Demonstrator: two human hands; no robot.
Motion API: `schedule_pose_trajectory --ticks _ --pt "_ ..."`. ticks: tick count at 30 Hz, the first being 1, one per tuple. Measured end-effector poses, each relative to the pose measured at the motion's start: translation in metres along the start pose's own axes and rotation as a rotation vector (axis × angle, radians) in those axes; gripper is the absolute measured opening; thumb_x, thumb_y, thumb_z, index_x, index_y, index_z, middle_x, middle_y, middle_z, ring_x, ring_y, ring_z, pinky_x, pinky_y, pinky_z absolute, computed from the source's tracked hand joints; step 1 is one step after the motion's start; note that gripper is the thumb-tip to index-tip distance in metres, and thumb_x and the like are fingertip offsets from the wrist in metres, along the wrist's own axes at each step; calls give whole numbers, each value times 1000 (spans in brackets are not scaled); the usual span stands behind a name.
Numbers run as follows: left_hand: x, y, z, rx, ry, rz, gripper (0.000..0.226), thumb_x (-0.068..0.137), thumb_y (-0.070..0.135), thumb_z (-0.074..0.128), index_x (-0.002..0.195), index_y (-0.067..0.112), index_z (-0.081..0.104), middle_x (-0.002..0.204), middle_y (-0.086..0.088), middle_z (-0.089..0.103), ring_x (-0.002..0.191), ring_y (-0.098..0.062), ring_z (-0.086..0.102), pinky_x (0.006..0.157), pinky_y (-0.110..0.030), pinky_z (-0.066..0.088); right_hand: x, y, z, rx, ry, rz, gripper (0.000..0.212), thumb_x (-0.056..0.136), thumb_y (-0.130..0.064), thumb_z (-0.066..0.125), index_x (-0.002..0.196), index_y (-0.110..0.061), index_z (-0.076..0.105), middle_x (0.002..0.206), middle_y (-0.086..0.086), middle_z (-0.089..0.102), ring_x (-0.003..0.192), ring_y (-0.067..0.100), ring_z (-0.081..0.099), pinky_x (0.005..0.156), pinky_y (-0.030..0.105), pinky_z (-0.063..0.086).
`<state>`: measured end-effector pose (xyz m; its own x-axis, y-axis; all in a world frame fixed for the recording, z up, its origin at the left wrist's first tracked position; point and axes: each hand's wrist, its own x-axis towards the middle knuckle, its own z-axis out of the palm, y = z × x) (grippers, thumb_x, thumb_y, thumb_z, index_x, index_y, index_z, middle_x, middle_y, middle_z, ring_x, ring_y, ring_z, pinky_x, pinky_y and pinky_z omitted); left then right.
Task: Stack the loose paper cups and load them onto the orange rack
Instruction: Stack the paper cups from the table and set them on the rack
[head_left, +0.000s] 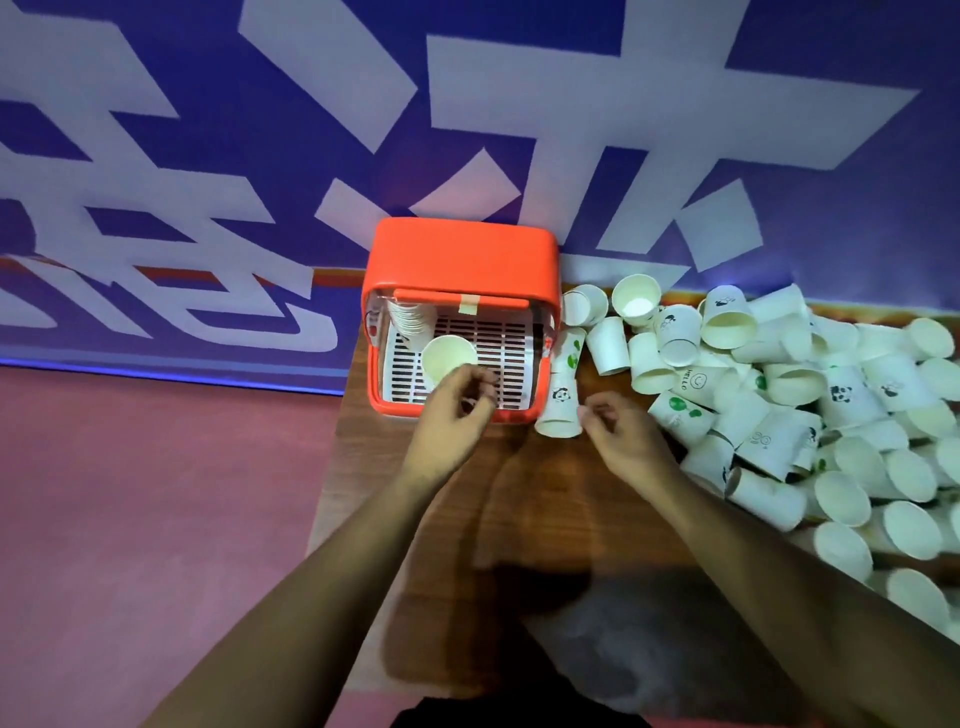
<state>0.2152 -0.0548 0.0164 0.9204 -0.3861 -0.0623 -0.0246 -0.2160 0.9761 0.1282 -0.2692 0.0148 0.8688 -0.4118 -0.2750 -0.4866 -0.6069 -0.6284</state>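
The orange rack (460, 260) stands at the table's far left corner with a white slatted tray (506, 353) inside. A short stack of paper cups (409, 314) sits in its back left corner, and one upright cup (448, 357) stands in front of that stack. My left hand (457, 410) hovers over the rack's front edge just below this cup, fingers loosely curled and holding nothing. Beside the rack lies a nested row of cups (563, 387) with a panda print. My right hand (618, 431) is next to its open end, fingers loosely curled and empty.
A big pile of loose white paper cups (789, 395) covers the right side of the wooden table (524, 499). A blue and white banner wall (467, 104) rises right behind the rack. The table's left edge drops to a reddish floor (156, 493).
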Motion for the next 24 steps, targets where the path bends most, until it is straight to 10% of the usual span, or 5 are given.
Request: schedule_pose_trajectory --ticks 9,18,24 --pt "7 -6 105 359 -202 -178 17 89 17 59 104 9 63 109 -6 65 101 -23 60 84 -28 44 -22 113 -51 -211 244 254 40 90 -32 65 109 2 61 107 22 59 106 35 54 90 40 43" --pt "29 -28 157 689 -378 -206 57 92 29 58 144 10 45 157 -14 29 143 -31 32 118 -38 29 -23 147 -56 -351 42 314 50 94 -43 52 129 -7 47 124 23 52 108 40 56 87 42 48" --pt "24 -45 165 783 -385 -136 49 92 19 56 141 13 51 154 -13 31 142 -32 27 120 -41 24 -19 161 -51 -410 -31 288 52 95 -47 46 142 -24 41 129 23 48 113 40 53 93 41 43"
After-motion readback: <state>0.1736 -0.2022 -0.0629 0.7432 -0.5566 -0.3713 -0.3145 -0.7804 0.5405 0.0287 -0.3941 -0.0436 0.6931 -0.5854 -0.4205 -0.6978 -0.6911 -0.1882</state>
